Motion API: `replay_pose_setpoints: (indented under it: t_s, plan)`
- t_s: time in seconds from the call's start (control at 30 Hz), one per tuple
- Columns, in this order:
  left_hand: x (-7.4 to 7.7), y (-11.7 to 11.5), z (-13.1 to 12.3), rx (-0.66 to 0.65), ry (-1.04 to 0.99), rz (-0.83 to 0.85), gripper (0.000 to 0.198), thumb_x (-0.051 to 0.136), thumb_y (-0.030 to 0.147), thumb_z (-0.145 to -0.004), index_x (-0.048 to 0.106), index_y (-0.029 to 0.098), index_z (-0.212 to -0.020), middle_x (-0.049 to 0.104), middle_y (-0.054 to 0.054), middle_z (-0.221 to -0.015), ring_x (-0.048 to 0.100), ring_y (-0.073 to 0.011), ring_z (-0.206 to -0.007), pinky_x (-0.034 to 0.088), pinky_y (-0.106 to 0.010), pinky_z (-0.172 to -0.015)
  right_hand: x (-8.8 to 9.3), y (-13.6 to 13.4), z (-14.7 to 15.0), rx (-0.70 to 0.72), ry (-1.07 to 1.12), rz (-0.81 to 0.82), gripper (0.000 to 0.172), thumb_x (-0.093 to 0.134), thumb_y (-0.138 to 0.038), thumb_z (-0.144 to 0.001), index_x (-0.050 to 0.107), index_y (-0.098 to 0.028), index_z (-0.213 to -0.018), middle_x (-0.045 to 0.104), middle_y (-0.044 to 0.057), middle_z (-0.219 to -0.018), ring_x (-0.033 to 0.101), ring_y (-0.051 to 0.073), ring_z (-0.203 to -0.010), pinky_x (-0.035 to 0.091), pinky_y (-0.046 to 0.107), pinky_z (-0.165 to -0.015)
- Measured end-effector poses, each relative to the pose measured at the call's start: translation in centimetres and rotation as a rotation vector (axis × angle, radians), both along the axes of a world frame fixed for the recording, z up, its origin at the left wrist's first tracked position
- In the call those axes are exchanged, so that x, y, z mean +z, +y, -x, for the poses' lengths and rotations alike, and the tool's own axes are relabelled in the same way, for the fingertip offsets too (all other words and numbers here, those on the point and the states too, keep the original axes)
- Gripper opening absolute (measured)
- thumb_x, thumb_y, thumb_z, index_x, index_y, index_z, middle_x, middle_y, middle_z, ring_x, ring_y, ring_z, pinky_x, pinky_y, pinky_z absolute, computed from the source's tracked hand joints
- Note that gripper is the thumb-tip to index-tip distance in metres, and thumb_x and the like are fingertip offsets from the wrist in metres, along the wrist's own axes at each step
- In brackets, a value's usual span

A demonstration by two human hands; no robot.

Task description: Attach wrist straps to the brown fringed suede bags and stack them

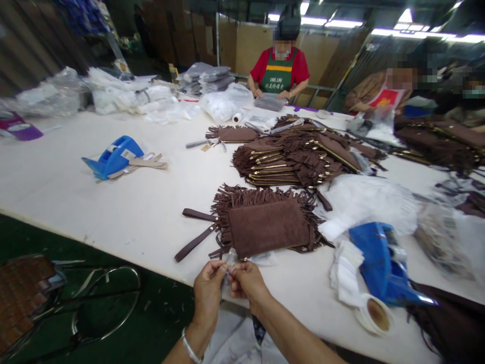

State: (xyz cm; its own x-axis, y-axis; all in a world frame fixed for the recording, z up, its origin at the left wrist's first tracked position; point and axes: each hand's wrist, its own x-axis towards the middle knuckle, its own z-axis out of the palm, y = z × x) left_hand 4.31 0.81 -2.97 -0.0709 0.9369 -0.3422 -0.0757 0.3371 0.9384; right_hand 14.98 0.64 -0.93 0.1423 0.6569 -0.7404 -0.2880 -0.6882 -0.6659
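My left hand (208, 290) and my right hand (245, 282) meet at the table's near edge, both pinching a small clear plastic piece (229, 260) between their fingertips. Just beyond them lies a brown fringed suede pouch (267, 227) with two brown wrist straps (195, 237) trailing to its left. A silver bangle sits on my left wrist.
A pile of brown fringed pouches (299, 156) lies mid-table. Blue tape dispensers sit at left (113, 155) and right (381, 265), the right one beside white tape rolls (373, 313). Plastic bags (125, 96) line the far side. A person in a red shirt (282, 71) works opposite; others sit at right.
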Motion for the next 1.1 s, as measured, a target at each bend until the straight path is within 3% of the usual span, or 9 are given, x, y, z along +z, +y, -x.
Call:
replay_pose_setpoints:
  t_s: [0.3,0.47,0.63,0.87,1.1]
  plan:
    - [-0.2,0.2,0.6,-0.084,0.172,-0.080,0.023,0.062,0.039,-0.079,0.067,0.018,-0.089,0.071,-0.003,-0.082,0.062,-0.0193,-0.076,0.045,-0.027,-0.070,-0.8,-0.2,1.0,-0.110,-0.061,-0.111,0.012,0.061,-0.027,-0.067,0.053,-0.018,-0.063,0.044,-0.009,-0.037,0.036,0.006,-0.031,0.029,0.018,-0.032]
    - [0.1,0.6,0.6,-0.060,0.140,-0.037,0.023,0.065,0.037,-0.077,0.067,0.017,-0.088,0.071,-0.004,-0.080,0.063,-0.0199,-0.075,0.046,-0.027,-0.070,-1.0,-0.7,1.1,-0.116,-0.048,-0.192,0.019,0.061,-0.035,-0.065,0.059,-0.017,-0.066,0.045,-0.008,-0.043,0.037,0.006,-0.035,0.031,0.018,-0.035]
    - [1.5,0.5,0.3,-0.080,0.199,-0.039,0.020,0.063,0.035,-0.077,0.069,0.018,-0.086,0.072,-0.005,-0.081,0.064,-0.0216,-0.076,0.045,-0.028,-0.070,-0.7,-0.8,0.8,-0.105,-0.002,-0.202,0.031,0.064,-0.048,-0.066,0.057,-0.017,-0.065,0.046,-0.007,-0.046,0.040,0.007,-0.039,0.032,0.019,-0.035]
    - [3.2,-0.5,0.0,-0.146,0.520,-0.286,0.012,0.061,0.030,-0.081,0.071,0.024,-0.084,0.072,-0.003,-0.086,0.064,-0.0240,-0.083,0.044,-0.028,-0.077,-0.8,0.2,1.1,-0.079,-0.072,-0.151,0.040,0.060,-0.054,-0.073,0.050,-0.020,-0.055,0.047,-0.005,-0.041,0.040,0.008,-0.033,0.030,0.021,-0.034]
    - [3.1,-0.1,0.0,-0.147,0.479,-0.165,0.018,0.059,0.035,-0.083,0.071,0.023,-0.085,0.073,-0.004,-0.087,0.065,-0.0241,-0.084,0.046,-0.030,-0.078,-1.9,0.2,1.3,-0.089,-0.147,-0.218,0.039,0.055,-0.047,-0.075,0.048,-0.020,-0.048,0.044,-0.005,-0.038,0.038,0.009,-0.034,0.030,0.023,-0.039]
